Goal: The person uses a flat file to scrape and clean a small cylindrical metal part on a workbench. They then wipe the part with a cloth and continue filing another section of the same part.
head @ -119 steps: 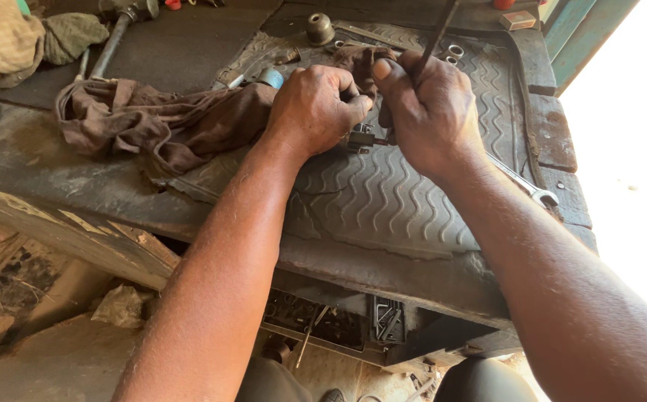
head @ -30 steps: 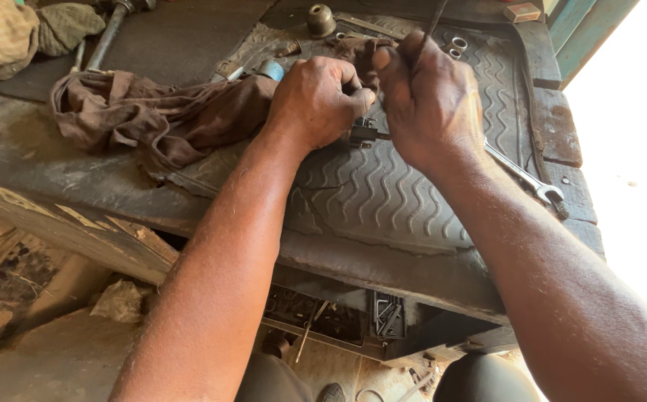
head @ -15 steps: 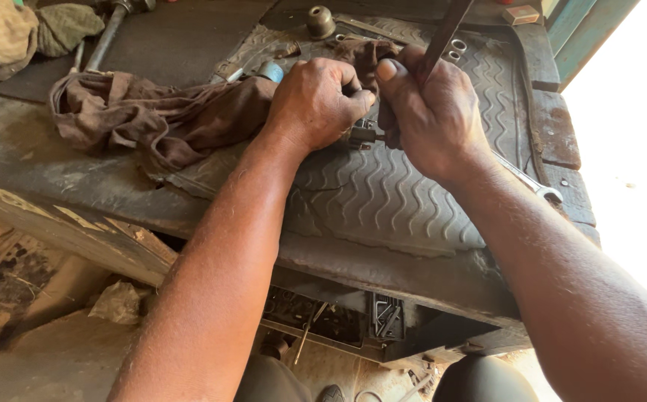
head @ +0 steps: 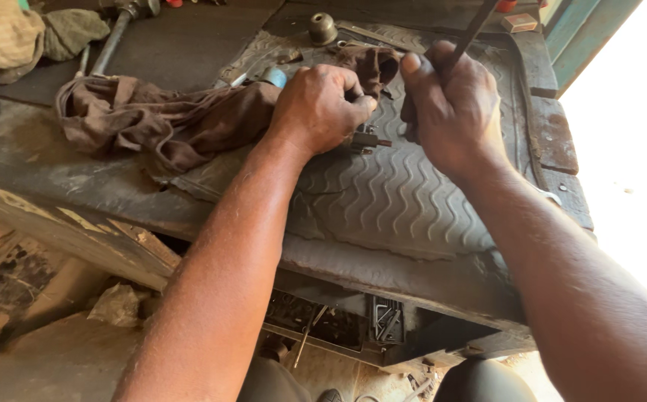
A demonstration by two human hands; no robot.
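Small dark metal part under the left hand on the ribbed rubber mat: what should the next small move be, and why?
Probably bring the tip of the thin dark metal rod down onto the small dark metal part. The left hand pins that part on the grey ribbed rubber mat, while the right hand grips the rod beside it; the tip is hidden, so contact is uncertain.

Since a moment ago we have drawn our right hand (head: 454, 104) slightly away from the left hand (head: 322, 104), so the small dark metal part (head: 366, 139) now shows between them on the ribbed rubber mat (head: 405, 201). The thin rod (head: 474, 30) (gripped in our right fist) leans more toward the mat's far right corner.
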